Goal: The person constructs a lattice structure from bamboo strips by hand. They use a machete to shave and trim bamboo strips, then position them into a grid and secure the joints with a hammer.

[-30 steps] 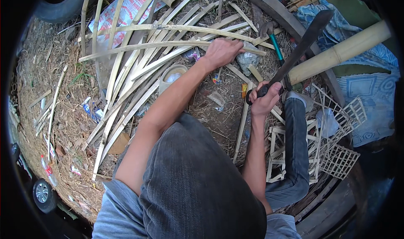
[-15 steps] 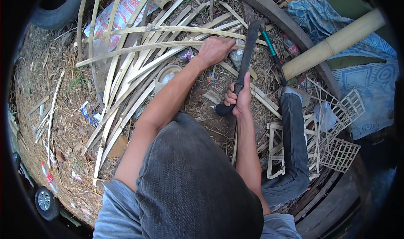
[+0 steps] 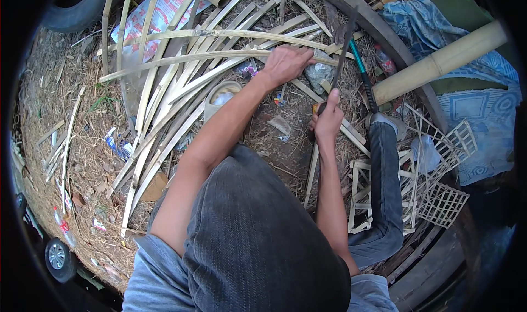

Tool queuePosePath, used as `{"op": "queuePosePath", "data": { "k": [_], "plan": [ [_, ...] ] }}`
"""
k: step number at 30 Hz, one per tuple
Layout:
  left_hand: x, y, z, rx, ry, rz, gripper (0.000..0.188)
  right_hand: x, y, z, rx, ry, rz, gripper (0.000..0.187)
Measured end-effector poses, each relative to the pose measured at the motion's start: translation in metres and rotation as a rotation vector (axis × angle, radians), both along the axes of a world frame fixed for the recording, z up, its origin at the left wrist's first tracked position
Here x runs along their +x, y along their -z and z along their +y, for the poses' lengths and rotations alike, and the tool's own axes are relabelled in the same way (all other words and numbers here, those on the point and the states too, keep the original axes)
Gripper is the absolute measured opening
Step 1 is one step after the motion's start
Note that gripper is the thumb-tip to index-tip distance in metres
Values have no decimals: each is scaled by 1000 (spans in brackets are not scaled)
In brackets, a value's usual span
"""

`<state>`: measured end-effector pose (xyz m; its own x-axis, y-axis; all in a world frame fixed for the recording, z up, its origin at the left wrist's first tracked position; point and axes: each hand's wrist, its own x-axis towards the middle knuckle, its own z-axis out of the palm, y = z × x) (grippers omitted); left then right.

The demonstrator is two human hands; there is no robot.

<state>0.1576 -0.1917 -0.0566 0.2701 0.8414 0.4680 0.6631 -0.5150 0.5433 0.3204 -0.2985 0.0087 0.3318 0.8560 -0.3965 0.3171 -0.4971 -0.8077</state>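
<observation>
**Right Hand (image 3: 328, 118) Turns Long, Dark Metal Knife (image 3: 344, 51) Edge-On**

Closed around the handle, the hand has shifted the blade rightward within half a second, its broad face giving way to a thin profile — apparently realigning the tool, with no cut visible. The left hand (image 3: 288, 63) stays closed over a pale, narrow, curved bamboo strip (image 3: 219, 54), its right end by the blade — contact cannot be told. Beyond slants a thick, round, tan bamboo pole (image 3: 439, 66).
</observation>
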Motion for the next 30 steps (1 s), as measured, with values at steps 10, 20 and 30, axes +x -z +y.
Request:
{"op": "queuePosePath", "data": {
  "k": [10, 20, 30],
  "plan": [
    [-10, 7, -1, -115, -34, 123, 29, -14, -13, 3, -427, 151, 378, 74],
    [-5, 8, -2, 21, -31, 10, 30, -13, -75, -7, -169, 76, 943, 75],
    [-1, 3, 2, -22, -33, 47, 30, -9, -17, 8, -375, 112, 240, 74]
  ]
}}
